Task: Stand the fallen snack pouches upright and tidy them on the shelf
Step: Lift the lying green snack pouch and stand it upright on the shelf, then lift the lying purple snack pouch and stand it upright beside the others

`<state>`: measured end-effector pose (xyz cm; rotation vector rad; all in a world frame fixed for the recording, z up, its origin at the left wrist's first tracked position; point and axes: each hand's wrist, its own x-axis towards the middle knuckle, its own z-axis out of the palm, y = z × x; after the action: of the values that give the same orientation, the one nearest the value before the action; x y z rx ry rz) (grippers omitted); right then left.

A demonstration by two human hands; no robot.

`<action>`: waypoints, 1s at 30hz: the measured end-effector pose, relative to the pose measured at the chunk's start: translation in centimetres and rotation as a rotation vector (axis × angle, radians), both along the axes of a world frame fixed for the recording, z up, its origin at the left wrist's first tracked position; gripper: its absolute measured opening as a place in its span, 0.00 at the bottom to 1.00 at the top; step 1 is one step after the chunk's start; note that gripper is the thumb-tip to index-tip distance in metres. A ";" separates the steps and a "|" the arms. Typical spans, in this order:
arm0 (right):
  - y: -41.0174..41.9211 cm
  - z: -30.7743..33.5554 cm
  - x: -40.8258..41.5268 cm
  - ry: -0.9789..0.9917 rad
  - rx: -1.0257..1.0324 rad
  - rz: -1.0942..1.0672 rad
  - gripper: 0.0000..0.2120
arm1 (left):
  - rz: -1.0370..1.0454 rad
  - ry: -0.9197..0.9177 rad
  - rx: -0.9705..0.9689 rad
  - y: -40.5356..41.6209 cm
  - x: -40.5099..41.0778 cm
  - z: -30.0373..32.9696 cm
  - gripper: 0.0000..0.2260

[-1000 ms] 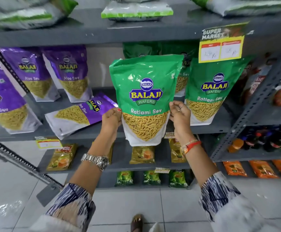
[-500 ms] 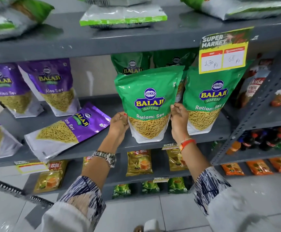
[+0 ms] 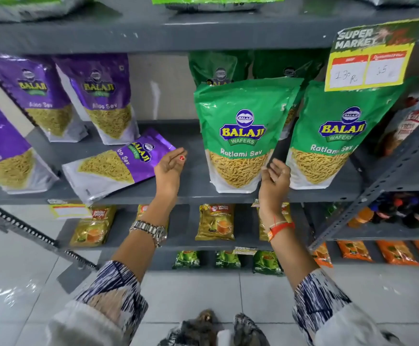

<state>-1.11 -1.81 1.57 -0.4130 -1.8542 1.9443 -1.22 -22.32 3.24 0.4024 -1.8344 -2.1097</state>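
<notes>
A green Ratlami Sev pouch [image 3: 240, 136] stands upright on the grey shelf [image 3: 196, 193], next to a second upright green pouch [image 3: 338, 136]. More green pouches [image 3: 218, 68] stand behind them. A purple Aloo Sev pouch [image 3: 118, 166] lies fallen on its back at the shelf's front. My left hand [image 3: 169, 168] hovers open between the fallen purple pouch and the green one, holding nothing. My right hand [image 3: 275, 174] is open at the green pouch's lower right corner, fingers just beside it.
Upright purple pouches [image 3: 103, 98] stand at the back left, another [image 3: 1, 151] at far left. A yellow price card [image 3: 368, 61] hangs from the shelf above. Lower shelves hold tea packets [image 3: 215, 221]. A slanted metal upright [image 3: 388, 181] bounds the right side.
The green pouch went from held in the air to standing on the shelf. Both hands have let go of it, and my left hand has shifted left toward the fallen purple pouch.
</notes>
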 end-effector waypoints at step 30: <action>-31.1 -3.6 0.4 -0.570 -0.670 0.356 0.09 | -0.402 -0.635 -0.845 -29.8 -7.6 0.7 0.16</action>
<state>-0.69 -32.89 -1.98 -0.9764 -1.5864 2.9287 -8.81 -52.12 3.89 0.5395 -3.1579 -1.2258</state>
